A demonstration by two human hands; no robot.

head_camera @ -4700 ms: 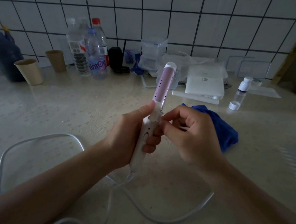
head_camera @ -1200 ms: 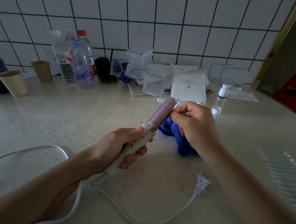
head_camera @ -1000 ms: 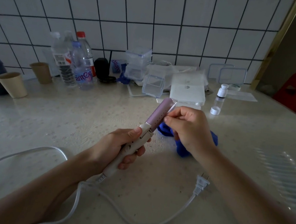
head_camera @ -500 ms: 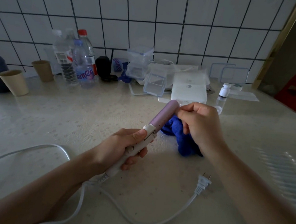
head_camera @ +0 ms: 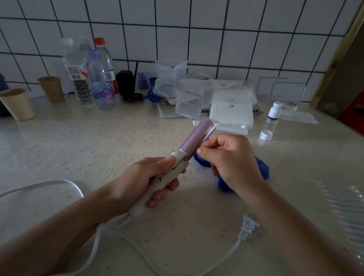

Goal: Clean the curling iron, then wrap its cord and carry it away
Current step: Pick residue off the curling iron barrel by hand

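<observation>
1. Head view: the left hand [head_camera: 150, 179] is wrapped tight around the white handle of the curling iron [head_camera: 181, 157], with the thumb on top near the purple part.
2. The curling iron is held up off the bench [head_camera: 86, 151]. Its purple barrel tilts up and away to the right.
3. The right hand [head_camera: 230, 160] is curled closed beside the barrel, and its fingertips [head_camera: 199, 150] pinch together right against the purple side. What they pinch is too small to see.
4. A blue cloth [head_camera: 262, 170] lies on the bench under and behind the right hand.
5. The white cord [head_camera: 90, 253] runs from the bottom of the handle, loops over the bench to the left and curves back to the right.
6. The plug [head_camera: 248, 227] lies flat on the bench below the right arm.
7. At the back by the tiled wall stand water bottles [head_camera: 102, 81], two paper cups [head_camera: 16, 104], clear plastic boxes [head_camera: 190, 104] and a small bottle [head_camera: 273, 115] with its white cap [head_camera: 265, 135] off beside it.
</observation>
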